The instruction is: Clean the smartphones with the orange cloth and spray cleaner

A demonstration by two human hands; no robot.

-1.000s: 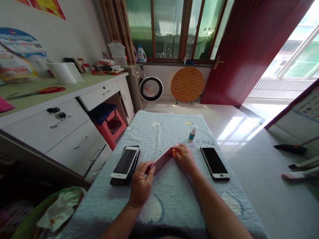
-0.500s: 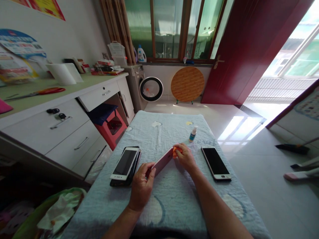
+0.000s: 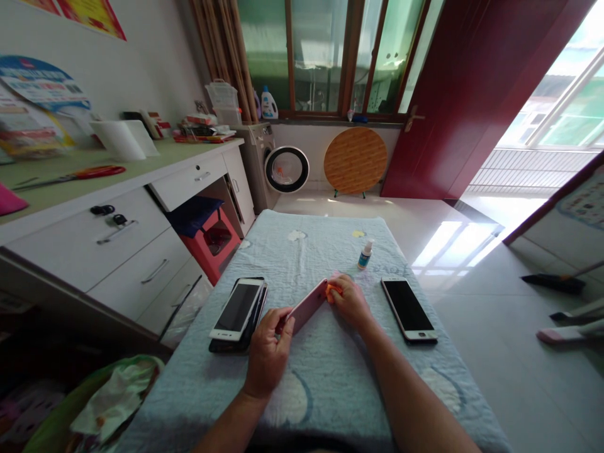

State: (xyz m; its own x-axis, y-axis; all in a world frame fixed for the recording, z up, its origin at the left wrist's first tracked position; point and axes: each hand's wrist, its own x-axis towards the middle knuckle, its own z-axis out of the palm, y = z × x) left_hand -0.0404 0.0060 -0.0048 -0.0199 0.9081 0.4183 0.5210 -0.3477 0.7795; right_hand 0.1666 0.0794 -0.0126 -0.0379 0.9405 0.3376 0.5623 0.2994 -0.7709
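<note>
From the head view, a flat, rounded-corner pink phone (image 3: pixel 307 308) is standing tilted above the quilted pale-blue cloth (image 3: pixel 302 251), with a small spray bottle (image 3: pixel 365 255) beyond it, a glossy white-framed phone (image 3: pixel 409 310) to its right and a white phone (image 3: pixel 237 309) lying on a dark one to its left. The left hand (image 3: pixel 268 352) is pinching its near end between thumb and fingers, while the right hand (image 3: pixel 350 300), fingers bunched, is gripping a crumpled orange cloth (image 3: pixel 333 292) against its far end; the pink phone's other face is turning out of sight, and both forearms are running off the bottom edge.
</note>
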